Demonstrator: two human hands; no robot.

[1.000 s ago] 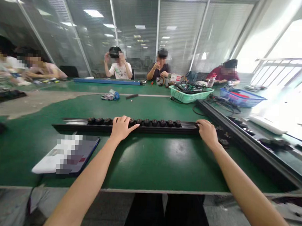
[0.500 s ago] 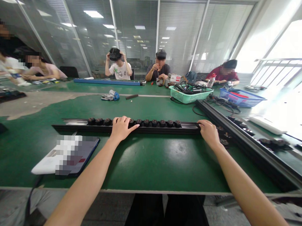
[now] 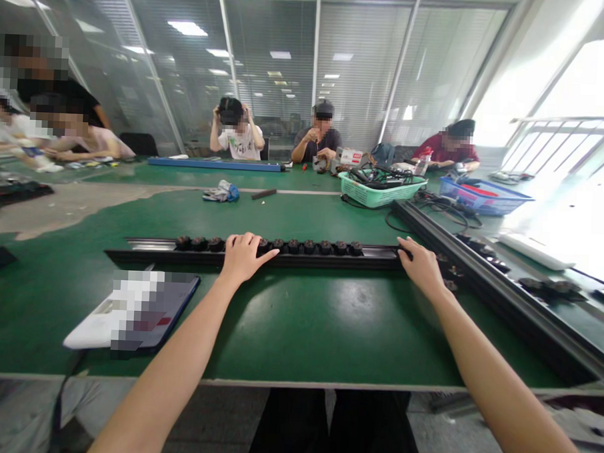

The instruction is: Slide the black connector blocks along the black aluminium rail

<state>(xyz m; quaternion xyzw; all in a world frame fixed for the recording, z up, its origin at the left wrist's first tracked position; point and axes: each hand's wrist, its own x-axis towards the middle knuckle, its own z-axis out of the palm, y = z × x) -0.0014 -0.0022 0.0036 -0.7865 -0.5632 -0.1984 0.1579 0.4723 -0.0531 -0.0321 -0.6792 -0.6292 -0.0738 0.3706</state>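
Observation:
A long black rail (image 3: 310, 261) lies crosswise on the green table, with a row of several round black parts (image 3: 308, 247) set along its channel. My left hand (image 3: 242, 256) rests over the rail left of its middle, thumb spread to the right and fingers over the far edge; it covers part of the row. At the rail's right end is my right hand (image 3: 419, 264), its thumb and index finger parted near the tip of the rail. Whether those fingertips touch the rail is hard to tell.
Another long rail (image 3: 499, 295) runs diagonally at the right. A green basket (image 3: 381, 193) of cables and a blue basket (image 3: 488, 198) stand behind. Gloves (image 3: 222, 191) lie farther back; a notebook (image 3: 175, 308) sits front left. Several people sit around the table.
My right hand has opened slightly and shifted a little to the right at the rail's end. My left hand stays put. At the far left, a standing person has moved rightward into fuller view.

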